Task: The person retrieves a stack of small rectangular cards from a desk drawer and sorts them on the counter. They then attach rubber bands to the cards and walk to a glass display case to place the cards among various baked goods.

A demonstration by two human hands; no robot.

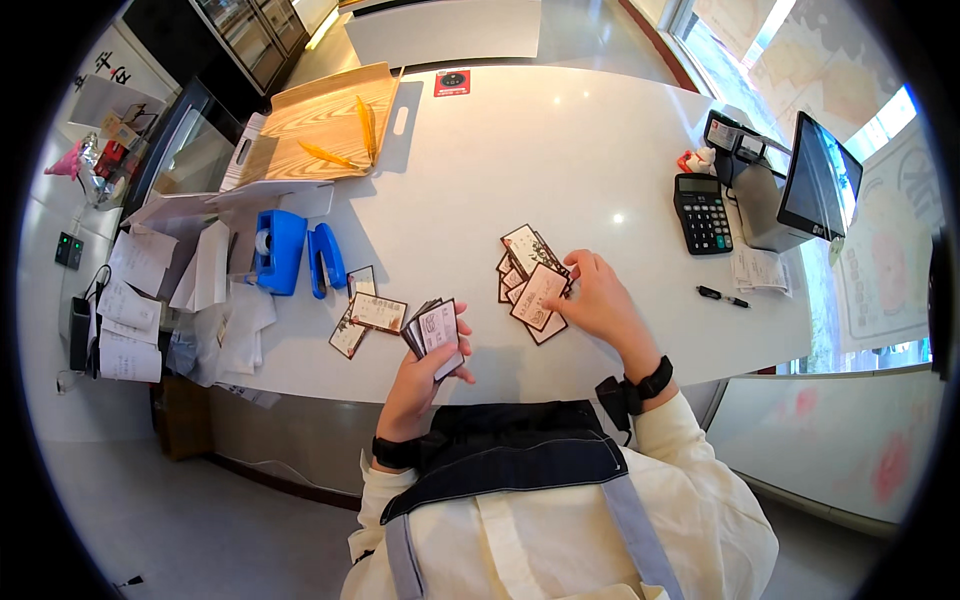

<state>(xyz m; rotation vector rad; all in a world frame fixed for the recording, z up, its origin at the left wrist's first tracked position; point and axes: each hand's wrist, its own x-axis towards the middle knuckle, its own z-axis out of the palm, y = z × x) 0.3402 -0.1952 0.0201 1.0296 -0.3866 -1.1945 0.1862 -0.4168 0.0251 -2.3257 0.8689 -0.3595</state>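
My left hand (418, 375) is closed round a fanned stack of small printed cards (437, 330), held above the counter's near edge. My right hand (603, 308) pinches a pale card (540, 297) by its right side, over a loose pile of cards (522, 250) on the counter. These cards have dark borders, and some carry a floral print. Whether the pinched card still touches the pile I cannot tell. Left of my left hand, a few more cards (379, 313) lie overlapping on the white counter.
A blue tape dispenser (281, 252) and blue stapler (326, 260) stand left, near papers (140, 290). Behind them is a wooden tray (310, 125) with yellow tongs (330, 156). At right are a calculator (703, 214), a pen (722, 297), receipts (757, 272) and a screen (820, 178).
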